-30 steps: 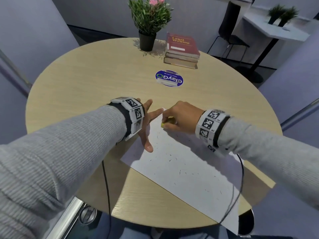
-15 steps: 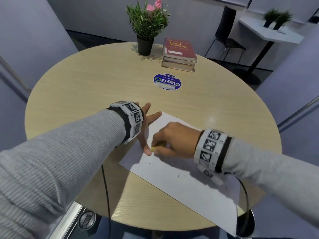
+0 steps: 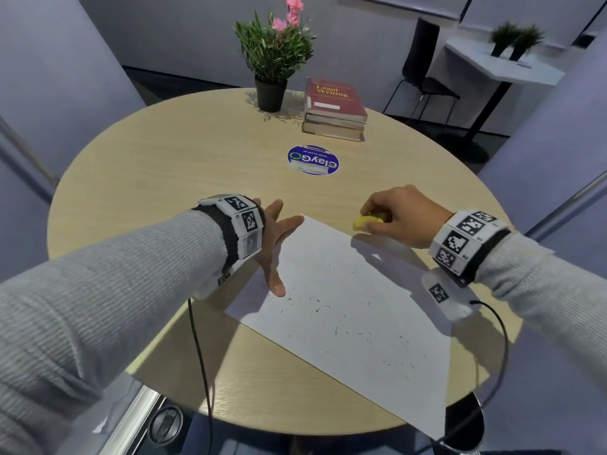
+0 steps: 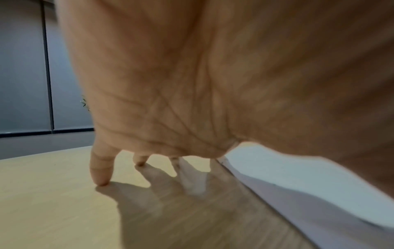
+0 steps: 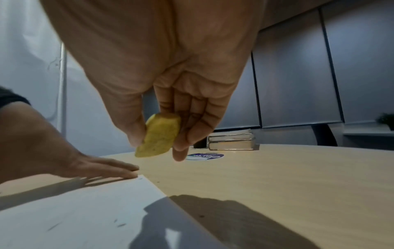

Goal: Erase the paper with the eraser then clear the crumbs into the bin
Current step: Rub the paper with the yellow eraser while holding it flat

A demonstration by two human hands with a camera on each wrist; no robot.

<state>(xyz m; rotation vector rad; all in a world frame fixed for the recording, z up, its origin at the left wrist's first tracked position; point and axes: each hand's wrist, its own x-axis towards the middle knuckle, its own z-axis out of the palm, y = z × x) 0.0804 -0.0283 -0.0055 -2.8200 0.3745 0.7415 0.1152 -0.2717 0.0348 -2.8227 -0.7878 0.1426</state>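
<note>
A white sheet of paper (image 3: 348, 310) lies on the round wooden table (image 3: 184, 165), sprinkled with dark eraser crumbs (image 3: 317, 309). My left hand (image 3: 279, 247) is spread flat, thumb on the paper's left edge and the other fingers on the wood by the far corner. My right hand (image 3: 391, 218) pinches a yellow eraser (image 3: 368, 221) between thumb and fingers, held just above the table beyond the paper's far edge. In the right wrist view the eraser (image 5: 158, 136) hangs clear of the wood and the paper (image 5: 74, 210). A dark bin (image 3: 463, 425) sits under the table's near right edge.
A potted plant (image 3: 272, 60) and a stack of books (image 3: 335, 110) stand at the table's far side, with a round blue sticker (image 3: 313, 160) in front of them. Cables run from both wrists over the near edge. A chair and another table stand beyond.
My right hand has lifted the eraser off the paper's far left part and carried it right, past the far edge. The left hand stays pressed on the paper.
</note>
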